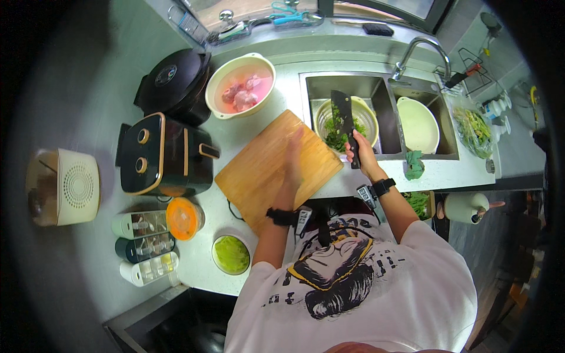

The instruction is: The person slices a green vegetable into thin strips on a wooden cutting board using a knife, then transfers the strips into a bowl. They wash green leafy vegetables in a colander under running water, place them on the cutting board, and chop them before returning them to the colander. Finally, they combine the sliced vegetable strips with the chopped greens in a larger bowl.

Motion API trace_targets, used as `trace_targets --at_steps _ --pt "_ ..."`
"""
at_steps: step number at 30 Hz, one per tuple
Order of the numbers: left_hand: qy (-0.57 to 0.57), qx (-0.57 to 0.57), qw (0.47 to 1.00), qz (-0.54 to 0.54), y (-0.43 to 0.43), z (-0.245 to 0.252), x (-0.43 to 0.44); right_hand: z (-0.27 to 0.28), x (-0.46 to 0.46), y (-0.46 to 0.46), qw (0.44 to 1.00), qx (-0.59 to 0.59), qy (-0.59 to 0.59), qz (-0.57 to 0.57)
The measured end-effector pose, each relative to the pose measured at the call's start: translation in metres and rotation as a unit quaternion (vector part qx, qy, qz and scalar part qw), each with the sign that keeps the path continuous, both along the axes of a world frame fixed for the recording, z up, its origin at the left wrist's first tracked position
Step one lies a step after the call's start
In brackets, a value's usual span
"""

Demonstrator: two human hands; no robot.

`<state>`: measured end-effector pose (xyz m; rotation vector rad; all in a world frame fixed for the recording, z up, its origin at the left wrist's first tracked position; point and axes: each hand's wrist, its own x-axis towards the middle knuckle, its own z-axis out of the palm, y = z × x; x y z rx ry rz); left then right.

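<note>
My right hand [363, 152] grips the black handle of a cleaver [342, 110]. Its dark blade, with bits of green on it, is held over a cream colander [368, 115] in the left sink basin. Chopped leafy greens [336, 136] lie in the colander, partly hidden by the blade. My left hand [293, 152], blurred and seen edge-on, is stretched out above a wooden cutting board [254, 170] and holds nothing visible. The board lies at an angle on the white counter, one corner close to the sink.
A cream basin [214, 81] holds raw meat in pinkish water. To the left are a black air fryer [145, 154], a black round cooker [170, 84], an orange-lidded container [182, 218] and a bowl of sliced green vegetable [231, 254]. A faucet [426, 39] rises behind the right basin.
</note>
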<state>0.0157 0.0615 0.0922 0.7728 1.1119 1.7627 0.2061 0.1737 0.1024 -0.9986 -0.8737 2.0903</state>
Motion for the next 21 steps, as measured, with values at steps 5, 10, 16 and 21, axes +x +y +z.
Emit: trace_targets --at_steps 5,10,16,21 --pt "0.508 0.034 0.852 -0.125 0.078 0.012 0.07 0.028 0.02 -0.004 1.0 0.014 -0.012 0.019" --pt "0.566 -0.002 0.816 -0.121 0.119 -0.002 0.089 0.039 0.052 0.015 1.0 -0.008 -0.004 -0.003" --pt "0.588 -0.077 0.799 -0.098 0.151 -0.016 0.099 0.036 0.09 0.046 0.999 -0.016 -0.031 -0.012" --pt "0.627 0.019 0.772 -0.097 0.173 -0.013 0.122 0.033 0.099 0.071 0.999 -0.031 -0.015 0.022"
